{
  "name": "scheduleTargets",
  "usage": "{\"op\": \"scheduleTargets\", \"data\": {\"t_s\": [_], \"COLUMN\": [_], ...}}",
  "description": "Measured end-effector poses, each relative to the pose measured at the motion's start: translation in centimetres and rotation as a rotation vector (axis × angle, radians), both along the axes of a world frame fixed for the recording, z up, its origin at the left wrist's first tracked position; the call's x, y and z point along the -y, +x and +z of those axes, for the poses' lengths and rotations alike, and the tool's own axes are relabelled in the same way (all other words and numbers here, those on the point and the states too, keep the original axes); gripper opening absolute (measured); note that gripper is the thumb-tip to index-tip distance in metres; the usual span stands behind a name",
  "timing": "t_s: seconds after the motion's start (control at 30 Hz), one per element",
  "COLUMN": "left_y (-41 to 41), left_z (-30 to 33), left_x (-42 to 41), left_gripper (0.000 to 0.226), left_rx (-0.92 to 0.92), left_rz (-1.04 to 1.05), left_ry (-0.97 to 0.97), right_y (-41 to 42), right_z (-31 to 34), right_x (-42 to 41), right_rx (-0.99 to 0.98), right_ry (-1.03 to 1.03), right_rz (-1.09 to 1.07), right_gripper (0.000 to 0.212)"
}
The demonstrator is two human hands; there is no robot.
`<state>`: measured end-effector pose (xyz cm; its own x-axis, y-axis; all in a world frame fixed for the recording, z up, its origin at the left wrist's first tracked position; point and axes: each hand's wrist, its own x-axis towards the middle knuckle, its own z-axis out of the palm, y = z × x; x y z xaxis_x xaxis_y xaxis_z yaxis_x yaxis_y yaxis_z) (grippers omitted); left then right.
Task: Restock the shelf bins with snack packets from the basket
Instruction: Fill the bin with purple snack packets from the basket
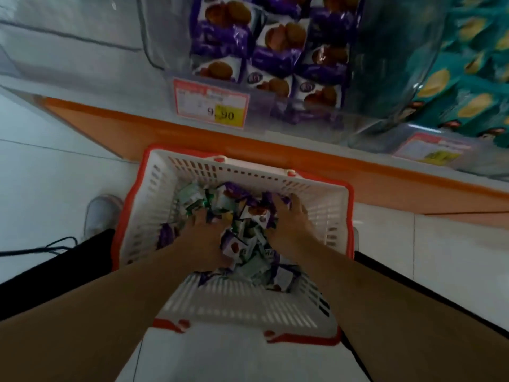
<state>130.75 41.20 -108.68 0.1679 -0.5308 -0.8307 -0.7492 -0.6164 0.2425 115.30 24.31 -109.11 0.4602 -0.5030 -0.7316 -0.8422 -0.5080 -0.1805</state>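
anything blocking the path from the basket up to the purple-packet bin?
Nothing visible. Both hands, left and right, are already in the packets in the white plastic basket with the red rim; the clear plastic bin of purple biscuit packets sits directly above on the shelf.

Both hands, left (202, 238) and right (289, 224), dig into packets (242, 246) in the basket (248, 301).

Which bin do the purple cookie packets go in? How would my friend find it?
Look above the orange shelf edge, straight behind the white basket with a red rim. There stands a clear plastic bin stacked with purple cookie packets. Its red-bordered price tag has a yellow patch reading 9.90, and the bin to its right holds teal packets instead.
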Motion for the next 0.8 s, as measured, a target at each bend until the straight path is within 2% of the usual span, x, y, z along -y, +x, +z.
{"op": "scheduleTargets", "data": {"t_s": [0.1, 0.2, 0.3, 0.43, 0.53, 0.7, 0.8], "left_y": [-1.8, -3.8, -4.8, -4.1, -3.0, -2.2, -1.7], "left_z": [-2.5, -4.3, -5.9, -6.8, -7.3, -5.7, -4.6], "left_x": [0.8, 1.7, 2.0, 2.3, 1.9, 1.6, 1.5], "left_gripper": [0.105, 0.093, 0.085, 0.081, 0.067, 0.039, 0.027], "left_rx": [-0.02, 0.065, 0.092, 0.077, 0.06, 0.072, 0.056], "left_rz": [0.024, 0.169, 0.268, 0.275, 0.248, 0.179, 0.17], "left_ry": [0.012, 0.075, 0.047, -0.003, -0.055, -0.092, -0.151], "right_y": [1.0, 1.7, 2.0, 2.8, 3.1, 2.6, 1.8], "right_z": [-2.6, -4.1, -5.5, -6.5, -6.3, -5.1, -4.1], "right_x": [-0.5, -1.3, -1.6, -1.2, -0.8, -0.5, -0.2], "right_rx": [-0.003, 0.018, -0.003, -0.032, 0.02, 0.076, 0.091], "right_ry": [-0.098, -0.183, -0.217, -0.201, -0.238, -0.003, 0.093], "right_rz": [0.054, 0.114, 0.158, 0.191, 0.17, -0.071, -0.155], "right_gripper": [0.096, 0.09, 0.088, 0.087, 0.076, 0.057, 0.055]}}
